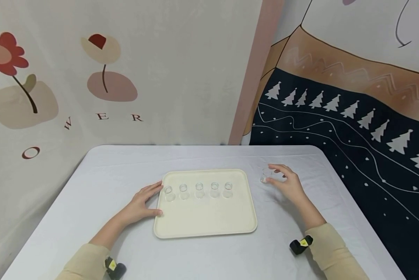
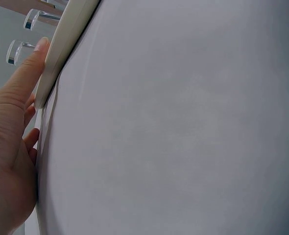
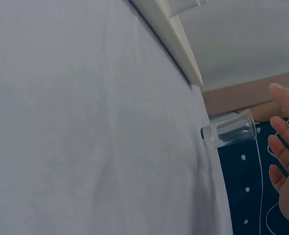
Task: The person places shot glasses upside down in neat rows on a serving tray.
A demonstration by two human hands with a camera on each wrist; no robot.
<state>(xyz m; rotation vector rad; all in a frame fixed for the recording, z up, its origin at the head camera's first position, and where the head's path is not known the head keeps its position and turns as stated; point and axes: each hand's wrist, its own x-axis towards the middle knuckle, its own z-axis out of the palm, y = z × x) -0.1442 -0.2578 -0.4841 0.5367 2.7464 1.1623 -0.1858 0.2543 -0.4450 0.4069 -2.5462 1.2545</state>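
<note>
The left hand (image 1: 141, 202) lay with straight fingers against the left rim of the cream rectangular plastic tray (image 1: 204, 221), seemingly steadying it on the white-clothed table (image 1: 90, 186). Five small clear glass cups (image 1: 199, 189) stood in a row across the tray's far half. The right hand (image 1: 288, 184), fingers spread and loosely arched, hovered just beside a sixth small clear glass cup (image 1: 265, 175) standing on the table right of the tray, not plainly touching it.

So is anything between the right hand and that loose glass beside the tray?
Nothing visible. The right hand is open right beside the glass, which stands alone on the table off the tray's right edge.
</note>
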